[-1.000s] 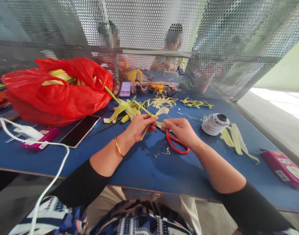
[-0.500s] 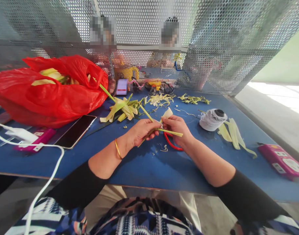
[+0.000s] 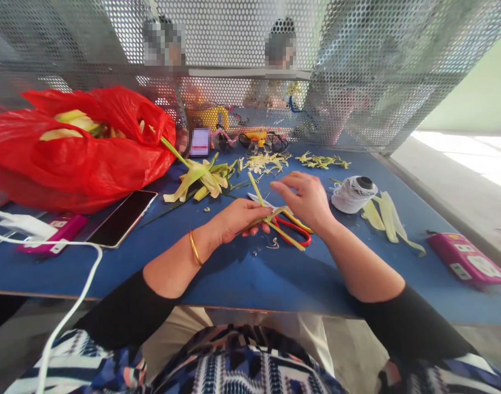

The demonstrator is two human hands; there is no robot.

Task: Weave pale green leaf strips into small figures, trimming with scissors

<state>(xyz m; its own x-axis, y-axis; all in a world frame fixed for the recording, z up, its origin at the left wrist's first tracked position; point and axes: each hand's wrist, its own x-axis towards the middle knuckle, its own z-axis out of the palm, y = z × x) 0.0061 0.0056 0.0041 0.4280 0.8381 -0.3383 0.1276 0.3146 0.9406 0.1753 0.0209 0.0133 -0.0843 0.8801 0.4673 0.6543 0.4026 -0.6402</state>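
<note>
In my left hand [image 3: 246, 218], fingers closed, is a small bundle of crossed pale green husk strips [image 3: 288, 236]. Close by on the right, my right hand [image 3: 305, 198] is raised apart from the bundle, with its fingers bent and the thumb side facing left. Whether a fine thread lies between its fingertips is too small to tell. Scissors with red and yellow handles [image 3: 306, 239] lie on the blue table beneath the hands, their blades partly hidden by the strips. A cone of white thread [image 3: 353, 195] stands to the right of my right hand.
A red plastic bag [image 3: 110, 169] of husks fills the left, near a black phone [image 3: 122, 220]. Husks [image 3: 205, 180] and cut pieces [image 3: 266, 163] lie behind my hands. More husks [image 3: 387, 218] and a pink power strip [image 3: 467, 257] are at right. Perforated metal panels [image 3: 242, 44] stand behind.
My right hand has let go of the bundle and moved up and right. More of the scissors now shows. The strips have turned slightly in my left hand.
</note>
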